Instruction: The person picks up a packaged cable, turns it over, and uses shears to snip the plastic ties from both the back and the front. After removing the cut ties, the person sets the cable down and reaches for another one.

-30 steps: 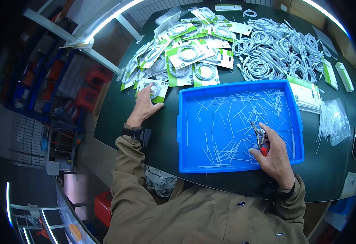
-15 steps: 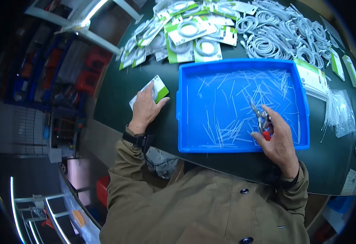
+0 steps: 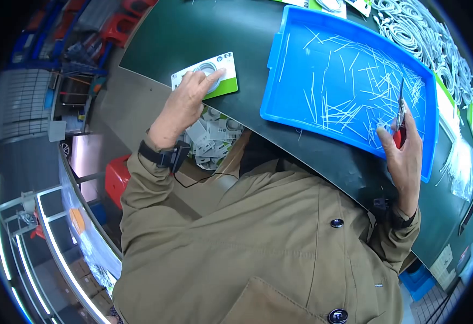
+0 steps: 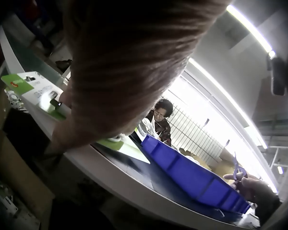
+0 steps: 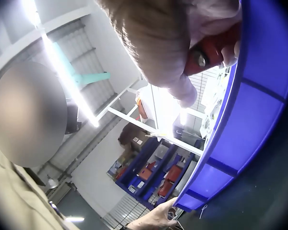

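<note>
My left hand (image 3: 185, 101) rests on a packaged cable card (image 3: 226, 86), white and green with a coiled grey-white cable, at the table's near edge. Its fingers press over the coil from above. In the left wrist view the hand hides much of this card (image 4: 36, 91). My right hand (image 3: 405, 151) grips red-handled snips (image 3: 400, 135) over the right part of a blue tray (image 3: 273, 81), blades pointing away from me. The right wrist view shows the red handle (image 5: 216, 48) inside the curled fingers. Many thin white plastic strips (image 3: 340, 112) lie scattered in the tray.
Coiled cables (image 3: 414, 32) are heaped at the far right, beside flat cards and a bundle of white cable ties (image 3: 455, 156). Below the table edge a box (image 3: 215, 137) holds more cards. Another person (image 4: 161, 120) is across the table.
My left hand has slid the packaged cable from beside the heap of cards toward me, to the table's near edge. The right hand keeps its hold on the snips; the head view has tilted down.
</note>
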`<action>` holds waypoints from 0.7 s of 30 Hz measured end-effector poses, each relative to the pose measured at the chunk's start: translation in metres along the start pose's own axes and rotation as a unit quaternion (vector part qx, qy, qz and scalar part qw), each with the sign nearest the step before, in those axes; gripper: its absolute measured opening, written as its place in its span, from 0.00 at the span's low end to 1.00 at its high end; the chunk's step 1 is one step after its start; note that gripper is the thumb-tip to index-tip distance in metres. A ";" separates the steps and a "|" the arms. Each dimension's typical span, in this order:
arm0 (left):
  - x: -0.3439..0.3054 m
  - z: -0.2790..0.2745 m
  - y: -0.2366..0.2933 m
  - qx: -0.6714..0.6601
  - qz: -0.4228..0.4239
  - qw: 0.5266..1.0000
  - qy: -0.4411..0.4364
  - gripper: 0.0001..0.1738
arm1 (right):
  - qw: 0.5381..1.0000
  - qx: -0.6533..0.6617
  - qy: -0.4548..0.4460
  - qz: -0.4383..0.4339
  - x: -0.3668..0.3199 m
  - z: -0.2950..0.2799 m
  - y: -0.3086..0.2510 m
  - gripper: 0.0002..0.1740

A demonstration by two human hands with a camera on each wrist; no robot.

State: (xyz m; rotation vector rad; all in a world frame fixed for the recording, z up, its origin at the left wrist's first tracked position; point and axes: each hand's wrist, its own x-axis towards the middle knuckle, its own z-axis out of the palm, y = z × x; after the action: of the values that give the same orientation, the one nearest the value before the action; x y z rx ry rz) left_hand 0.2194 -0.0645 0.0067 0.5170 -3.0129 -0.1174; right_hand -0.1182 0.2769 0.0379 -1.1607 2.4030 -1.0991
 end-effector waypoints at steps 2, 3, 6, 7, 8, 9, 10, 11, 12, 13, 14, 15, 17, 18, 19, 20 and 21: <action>0.000 -0.003 -0.011 -0.038 0.037 0.997 0.052 0.46 | 0.999 -0.009 0.001 -0.034 -0.001 0.000 0.002 0.43; -0.003 -0.005 -0.014 -0.059 0.055 0.994 0.076 0.44 | 0.997 -0.034 0.010 -0.063 -0.001 -0.001 0.007 0.42; -0.007 -0.046 -0.011 -0.051 -0.039 0.993 0.104 0.33 | 0.995 -0.042 0.018 -0.085 0.001 0.002 0.014 0.38; -0.007 -0.053 -0.014 -0.095 -0.057 0.984 0.137 0.19 | 0.999 0.000 0.009 -0.047 0.000 0.000 0.009 0.36; -0.006 -0.058 -0.012 -0.146 -0.088 0.972 0.161 0.17 | 0.999 0.041 0.001 -0.008 0.000 -0.001 0.007 0.35; -0.004 -0.062 -0.010 -0.196 -0.117 0.956 0.185 0.15 | 0.998 0.054 0.006 -0.016 0.000 -0.001 0.006 0.30; -0.001 -0.064 -0.007 -0.246 -0.143 0.936 0.208 0.15 | 0.996 0.090 0.004 -0.008 -0.001 -0.001 0.003 0.29; 0.003 -0.062 -0.003 -0.321 -0.166 0.907 0.218 0.18 | 0.992 0.125 0.006 0.000 -0.002 -0.001 -0.002 0.29; 0.009 -0.062 0.009 -0.381 -0.180 0.877 0.231 0.18 | 0.987 0.160 0.011 0.007 -0.002 -0.002 -0.007 0.29; 0.016 -0.062 0.026 -0.439 -0.189 0.844 0.243 0.18 | 0.982 0.190 0.002 0.018 -0.004 -0.002 -0.009 0.29; 0.026 -0.063 0.042 -0.496 -0.193 0.808 0.254 0.18 | 0.974 0.225 -0.016 0.009 -0.006 -0.004 -0.010 0.30; 0.036 -0.063 0.057 -0.540 -0.177 0.777 0.271 0.20 | 0.978 0.205 -0.025 -0.004 -0.006 -0.004 -0.010 0.31; 0.054 -0.059 0.080 -0.619 -0.199 0.711 0.268 0.21 | 0.990 0.130 -0.049 -0.027 -0.006 -0.013 -0.022 0.35; 0.064 -0.058 0.094 -0.672 -0.206 0.664 0.254 0.22 | 0.988 0.135 -0.047 -0.057 -0.005 -0.011 -0.022 0.35; 0.073 -0.057 0.106 -0.709 -0.199 0.635 0.233 0.23 | 0.988 0.109 -0.038 -0.099 -0.004 -0.009 -0.019 0.37; 0.082 -0.057 0.118 -0.744 -0.193 0.604 0.209 0.24 | 0.990 0.087 -0.048 -0.102 -0.006 -0.012 -0.022 0.39; 0.091 -0.054 0.129 -0.777 -0.190 0.572 0.181 0.24 | 0.991 0.064 -0.057 -0.106 -0.008 -0.015 -0.024 0.42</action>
State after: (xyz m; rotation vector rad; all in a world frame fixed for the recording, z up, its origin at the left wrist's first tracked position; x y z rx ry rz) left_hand 0.0961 0.0232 0.0783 0.6769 -1.2943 -2.0021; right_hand -0.1071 0.2808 0.0651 -1.4190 2.1275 -1.1951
